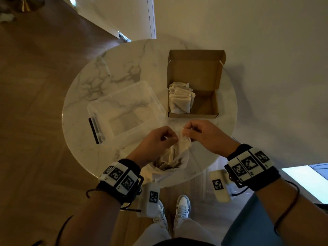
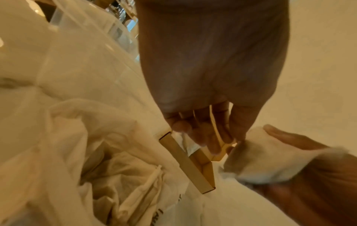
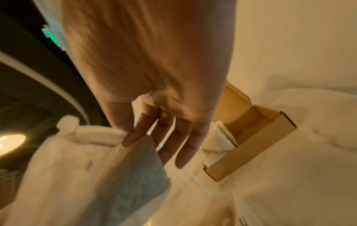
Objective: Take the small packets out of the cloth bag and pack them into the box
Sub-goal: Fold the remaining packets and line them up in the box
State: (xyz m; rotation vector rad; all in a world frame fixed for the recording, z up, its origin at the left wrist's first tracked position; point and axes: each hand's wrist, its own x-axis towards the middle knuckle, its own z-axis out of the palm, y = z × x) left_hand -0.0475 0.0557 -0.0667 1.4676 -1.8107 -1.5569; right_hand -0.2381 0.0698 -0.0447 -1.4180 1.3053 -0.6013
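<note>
Both hands hold one small off-white cloth packet [image 1: 182, 142] just above the open cloth bag [image 1: 184, 162], which lies at the table's near edge with more packets inside. My left hand [image 1: 169, 138] pinches the packet's left edge. My right hand [image 1: 186, 132] pinches its top between thumb and forefinger, and the other fingers stay straighter in the right wrist view. There the packet [image 3: 77, 168] hangs below the right hand [image 3: 135, 142]. The open cardboard box [image 1: 205, 105] stands just beyond the hands, with several packets [image 1: 180, 98] stacked in its left half and its right half bare.
A clear plastic tub [image 1: 124, 110] with a black clip sits on the round marble table [image 1: 99, 71], left of the box. A wall lies close behind the table. My shoes [image 1: 182, 208] and the wood floor show below the near edge.
</note>
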